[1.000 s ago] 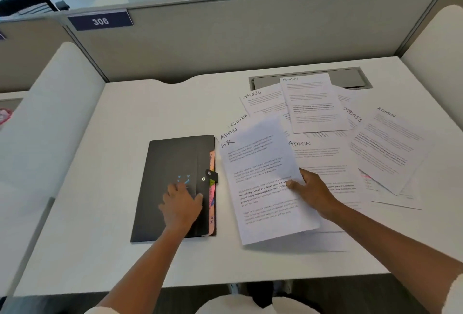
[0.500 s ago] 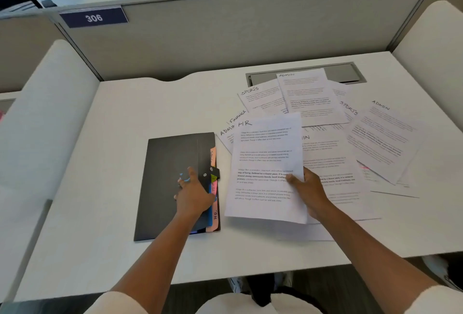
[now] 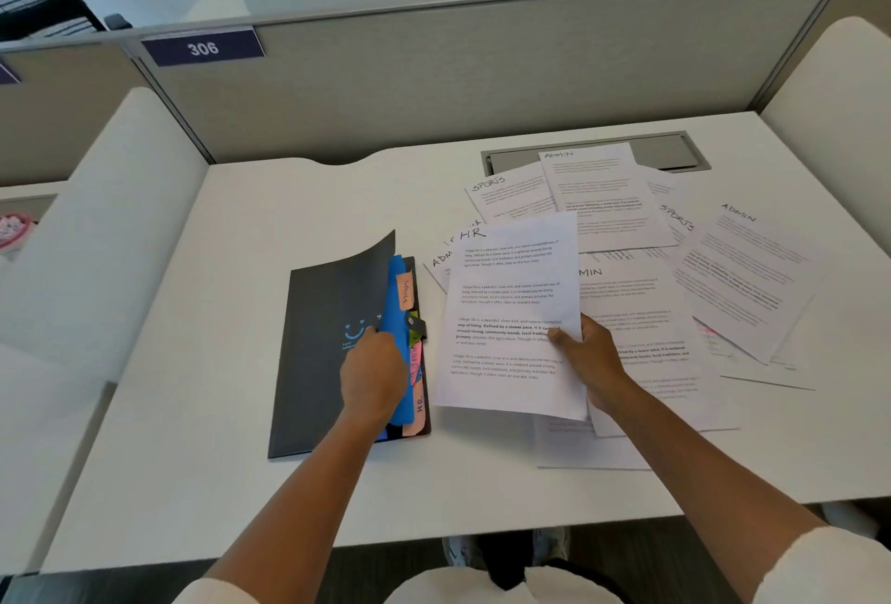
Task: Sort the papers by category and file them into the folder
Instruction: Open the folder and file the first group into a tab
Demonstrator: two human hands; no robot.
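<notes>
Where the left hand lifts the folder, tabs hide.

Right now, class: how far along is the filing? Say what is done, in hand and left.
Done: nothing visibly filed. In hand: the left hand lifts the folder cover at its tabs; the right hand holds the HR sheet. Left: the ADMIN and SPORTS sheets spread on the desk.

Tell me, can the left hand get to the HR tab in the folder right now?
Probably yes. The left hand is lifting the black cover, so the HR tab shows at the folder's edge beside it, with nothing covering it.
</notes>
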